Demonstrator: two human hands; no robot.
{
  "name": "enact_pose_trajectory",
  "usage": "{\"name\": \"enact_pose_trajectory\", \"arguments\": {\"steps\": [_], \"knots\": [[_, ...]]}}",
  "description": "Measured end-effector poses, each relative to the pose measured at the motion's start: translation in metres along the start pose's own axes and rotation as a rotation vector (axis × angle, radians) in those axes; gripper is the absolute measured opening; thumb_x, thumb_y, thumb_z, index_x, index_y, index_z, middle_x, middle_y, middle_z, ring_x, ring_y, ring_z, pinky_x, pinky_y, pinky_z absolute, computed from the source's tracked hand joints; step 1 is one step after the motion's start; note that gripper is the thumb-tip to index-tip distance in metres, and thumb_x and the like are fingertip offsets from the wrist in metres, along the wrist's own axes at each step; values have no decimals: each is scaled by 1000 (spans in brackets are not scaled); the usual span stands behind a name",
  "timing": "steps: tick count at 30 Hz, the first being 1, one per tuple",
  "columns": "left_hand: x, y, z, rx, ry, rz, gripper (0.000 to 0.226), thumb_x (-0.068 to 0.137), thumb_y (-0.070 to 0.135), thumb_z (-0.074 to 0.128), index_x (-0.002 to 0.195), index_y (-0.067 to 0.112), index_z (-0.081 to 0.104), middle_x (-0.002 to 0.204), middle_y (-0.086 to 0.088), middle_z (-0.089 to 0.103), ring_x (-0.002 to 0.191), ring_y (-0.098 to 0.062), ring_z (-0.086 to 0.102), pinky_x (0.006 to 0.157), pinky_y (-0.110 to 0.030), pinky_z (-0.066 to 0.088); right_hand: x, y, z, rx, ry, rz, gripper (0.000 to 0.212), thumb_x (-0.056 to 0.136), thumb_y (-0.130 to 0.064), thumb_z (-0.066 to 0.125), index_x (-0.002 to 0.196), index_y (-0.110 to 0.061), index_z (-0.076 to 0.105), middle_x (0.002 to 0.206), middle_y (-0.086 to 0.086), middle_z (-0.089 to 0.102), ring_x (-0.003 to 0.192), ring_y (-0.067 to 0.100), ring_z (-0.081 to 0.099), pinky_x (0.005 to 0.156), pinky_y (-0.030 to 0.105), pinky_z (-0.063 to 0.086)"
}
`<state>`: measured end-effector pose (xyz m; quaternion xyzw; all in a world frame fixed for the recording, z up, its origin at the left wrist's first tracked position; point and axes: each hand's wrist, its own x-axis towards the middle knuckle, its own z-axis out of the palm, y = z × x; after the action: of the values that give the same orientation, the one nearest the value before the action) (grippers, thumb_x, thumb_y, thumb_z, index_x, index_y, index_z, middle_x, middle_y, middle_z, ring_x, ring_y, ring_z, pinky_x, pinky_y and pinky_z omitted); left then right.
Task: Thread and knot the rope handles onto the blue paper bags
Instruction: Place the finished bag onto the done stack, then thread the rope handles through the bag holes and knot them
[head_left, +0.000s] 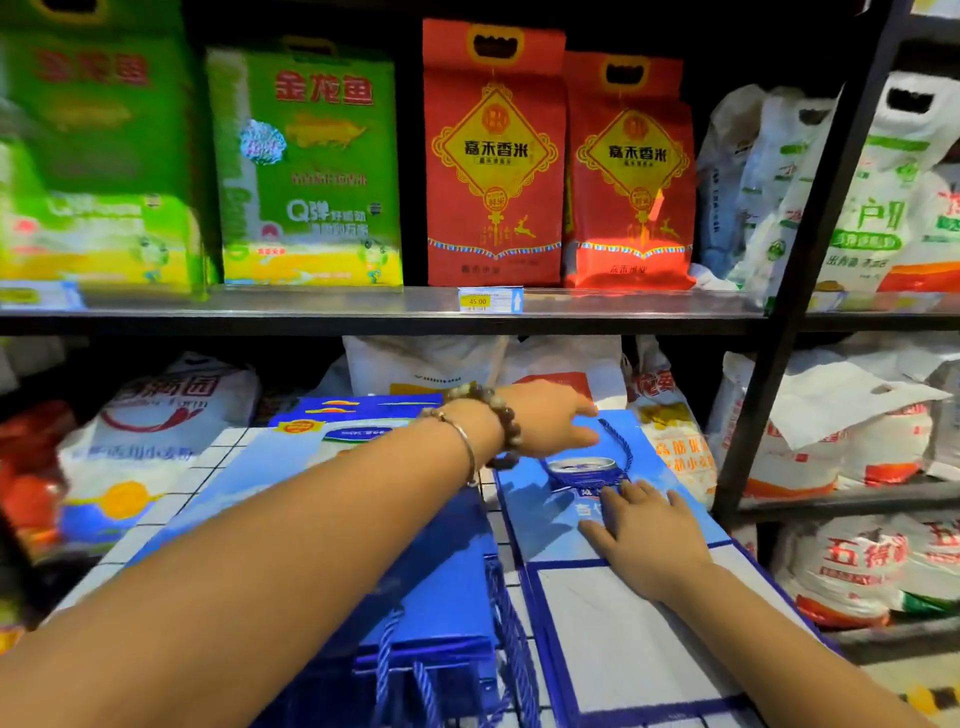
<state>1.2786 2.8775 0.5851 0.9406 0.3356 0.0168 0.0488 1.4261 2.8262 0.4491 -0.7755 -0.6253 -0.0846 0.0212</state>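
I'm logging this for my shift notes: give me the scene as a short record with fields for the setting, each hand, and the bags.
setting: white gridded table in front of shop shelves of rice bags
left hand: reaches across, fingers straight, to the far end of the right blue bag, by its rope handle
right hand: lies flat on that same bag, fingers spread
near bag: blue, lying flat, rope handles trailing toward the camera
left bags: blue, lying flat
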Motion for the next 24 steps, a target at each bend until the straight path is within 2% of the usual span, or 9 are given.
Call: {"name": "enact_pose_trajectory", "arguments": {"steps": [3,6,8,11,14,16,18,22,24], "knots": [[-42,-3,-43,-79,163,10,37,95,34,44,124,16,57,122,-2,61,109,-18,55,88,-22,39,-8,-21,-24,6,156,-59,34,90,-42,39,112,-23,56,120,-2,58,114,20,49,96,35,34],[-96,-15,-52,-93,194,0,32,95,32,46,122,22,59,117,3,62,97,-7,54,72,-12,36,-17,-50,-61,435,260,-156,28,88,-31,53,114,-22,61,117,-6,63,107,14,56,91,29,43],[-135,-27,-38,-116,170,-62,31,94,34,46,121,28,59,108,7,62,89,-4,53,74,-9,39,-36,-72,-92,736,284,-348,20,84,-24,62,104,-23,67,105,-10,66,96,4,58,86,14,41],[-185,-44,-9,-177,188,-150,26,93,34,47,114,35,62,101,19,65,88,6,55,81,-14,40,-76,-96,-134,889,95,-817,19,78,-22,65,95,-28,71,102,-19,61,100,-5,55,85,5,35],[-222,-60,14,-135,276,-279,25,92,42,46,110,38,63,110,24,64,97,7,53,81,-11,38,-98,-111,-142,637,-129,-1049,34,80,-25,63,111,-36,62,121,-23,48,116,-7,43,98,9,30],[-237,-69,27,-143,318,-376,32,90,48,40,107,37,64,112,22,64,103,1,55,87,-20,41,-100,-119,-131,448,-97,-1082,39,80,-26,60,117,-39,58,130,-20,42,120,-5,38,103,17,30],[-245,-73,37,-217,312,-416,37,82,49,35,101,38,65,107,24,64,102,0,56,90,-23,40,-98,-127,-119,416,2,-1088,29,81,-32,55,109,-38,60,127,-17,47,117,-1,42,99,27,39],[-252,-73,48,-423,355,-404,22,88,43,43,74,49,59,82,40,60,91,11,55,86,-17,42,-96,-138,-113,608,44,-974,22,78,-50,46,88,-32,54,101,-12,55,93,3,54,79,32,48],[-255,-71,50,-577,396,-385,24,81,51,45,74,44,67,85,33,64,85,9,57,80,-16,42,-95,-144,-117,813,4,-831,33,74,-54,43,72,-23,55,80,-9,60,76,3,57,70,25,46]]}}
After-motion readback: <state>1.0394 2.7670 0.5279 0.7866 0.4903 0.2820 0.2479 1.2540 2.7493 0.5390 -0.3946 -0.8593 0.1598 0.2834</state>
